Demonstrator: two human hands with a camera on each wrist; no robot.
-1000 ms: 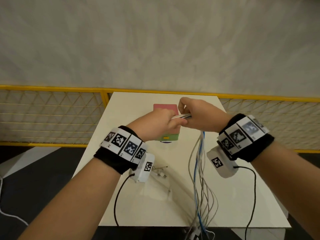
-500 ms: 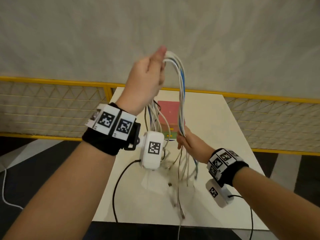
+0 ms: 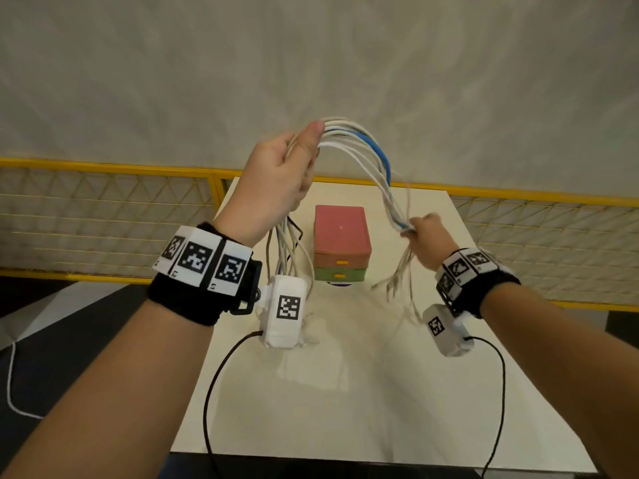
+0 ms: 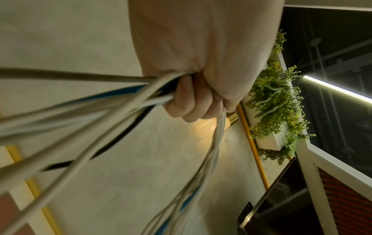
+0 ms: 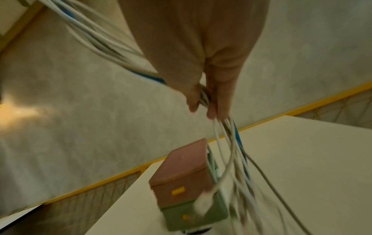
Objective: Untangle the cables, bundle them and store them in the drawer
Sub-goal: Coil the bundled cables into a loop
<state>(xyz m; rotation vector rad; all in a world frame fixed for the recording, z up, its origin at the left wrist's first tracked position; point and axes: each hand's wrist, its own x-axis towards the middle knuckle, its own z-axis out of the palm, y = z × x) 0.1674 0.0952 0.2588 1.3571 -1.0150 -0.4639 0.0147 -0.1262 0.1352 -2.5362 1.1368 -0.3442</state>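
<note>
A bundle of white, grey and blue cables [image 3: 359, 150] arches in the air between my two hands. My left hand [image 3: 287, 167] is raised high and grips the bundle [image 4: 112, 101] in a fist; loose ends hang below it toward the table. My right hand [image 3: 420, 233], lower and to the right, pinches the same cables [image 5: 204, 97], whose ends dangle blurred beneath it. Between the hands, on the table, stands the small drawer unit [image 3: 340, 243] with a pink top drawer, a green drawer below, yellow handles, both closed.
The white table [image 3: 345, 392] stretches toward me in front of the drawer unit. A yellow-framed mesh fence [image 3: 103, 219] runs behind the table below a pale wall. Black wrist-camera leads [image 3: 214, 375] hang from both wrists.
My left hand lifted the bundle from the drawer unit to high above it. My right hand has now moved out to the right, spreading the cables into a wide arch.
</note>
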